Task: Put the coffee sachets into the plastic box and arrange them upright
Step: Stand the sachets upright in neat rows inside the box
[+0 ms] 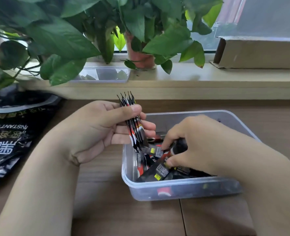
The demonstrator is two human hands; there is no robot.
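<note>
While the sorting stands part done, the items are as follows.

Left hand [106, 126]: fingers and thumb curled round a bundle of sachets [133, 121]. The bundle is held edge-on and near upright, with its lower ends dipping just inside the left wall of the plastic box [180, 186].

Right hand [197, 143]: reaching down into the box, with fingertips and thumb pinching one of the loose sachets [158, 173]. These lie flat and crosswise on the bottom.

Box: on the wooden table [123, 218]. None of its loose contents stands upright yet.

Black coffee bag [13, 138]: lying flat at the left, apart from the box.

Clear plastic tray [103, 74], perhaps the lid: on the sill under the plants.

Risks, as judged:
- The bundle looks slick and thinly held, so adding another sachet could make it fan out or slide into the heap.
- Set down with nothing beside it, the bundle would likely topple, since the far part of the box is bare.
- The right hand's pinch may drag up a neighbouring sachet.
- The light box may skid if pushed sideways.
</note>
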